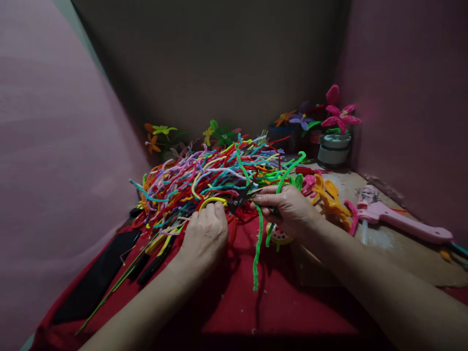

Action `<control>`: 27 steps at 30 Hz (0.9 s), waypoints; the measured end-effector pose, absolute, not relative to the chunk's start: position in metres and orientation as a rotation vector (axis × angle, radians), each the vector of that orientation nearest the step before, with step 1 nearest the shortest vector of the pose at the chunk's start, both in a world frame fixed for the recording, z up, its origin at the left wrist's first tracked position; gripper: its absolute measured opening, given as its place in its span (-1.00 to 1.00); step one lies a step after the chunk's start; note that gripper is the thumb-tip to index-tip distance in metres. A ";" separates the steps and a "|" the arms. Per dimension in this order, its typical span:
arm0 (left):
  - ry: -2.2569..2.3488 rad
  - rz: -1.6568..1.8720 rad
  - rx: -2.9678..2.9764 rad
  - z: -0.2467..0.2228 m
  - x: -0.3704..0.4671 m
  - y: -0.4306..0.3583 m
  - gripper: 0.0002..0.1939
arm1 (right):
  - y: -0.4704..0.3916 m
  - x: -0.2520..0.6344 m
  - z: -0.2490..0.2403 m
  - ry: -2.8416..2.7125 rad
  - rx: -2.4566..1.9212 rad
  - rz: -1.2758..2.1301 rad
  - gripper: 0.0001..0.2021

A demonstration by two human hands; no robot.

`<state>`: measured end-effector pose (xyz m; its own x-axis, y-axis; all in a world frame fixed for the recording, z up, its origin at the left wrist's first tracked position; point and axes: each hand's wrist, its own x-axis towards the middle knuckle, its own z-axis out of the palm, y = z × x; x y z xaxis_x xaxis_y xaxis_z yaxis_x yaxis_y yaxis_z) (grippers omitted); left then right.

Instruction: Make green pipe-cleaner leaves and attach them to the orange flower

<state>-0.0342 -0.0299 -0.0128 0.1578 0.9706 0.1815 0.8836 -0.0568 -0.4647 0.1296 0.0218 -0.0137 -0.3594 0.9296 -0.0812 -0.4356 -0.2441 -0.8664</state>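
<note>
Near edge of surface: red cloth (234,312) covers the surface. One green chenille stem (260,234) hangs above the cloth at the middle; its lower end points toward the near edge.

Left edge: a flat black item (95,278) lies lengthwise beside thin green stems (115,287).

Centre: the left hand (206,229) is closed around a yellow-handled hand tool (239,200) — dark head directed right. The right hand (288,207) pinches the green stem near the tool head, with a second green chenille stem (291,166) passing through the grip. Whether the tool's jaws touch either stem cannot be told.

Right edge: a pink glue gun (402,223) rests on a brown board (383,261); orange petal shapes (331,190) lie near the right hand.

Beyond the hands: a multicoloured chenille-stem pile (208,170) extends toward the far edge.

Far right corner: a pink flower (341,118) stands above a grey container (334,151).
</note>
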 end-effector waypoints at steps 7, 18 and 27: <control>-1.737 0.234 -1.960 -0.017 -0.035 -0.027 -0.64 | 0.025 0.131 -0.016 -1.018 -0.800 1.733 -0.92; -1.724 0.208 -1.982 -0.027 -0.038 -0.028 -0.64 | 0.030 0.131 -0.023 -1.074 -0.801 1.624 -0.95; -2.232 -0.551 -2.303 -0.017 -0.043 -0.022 -0.87 | 0.027 0.129 -0.021 -1.103 -0.851 1.597 -0.93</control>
<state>-0.0428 -0.0220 -0.0172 0.0050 0.9868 0.1617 0.9486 -0.0558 0.3114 0.1289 0.0274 -0.0206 -0.2763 0.9609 -0.0162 -0.3253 -0.1094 -0.9393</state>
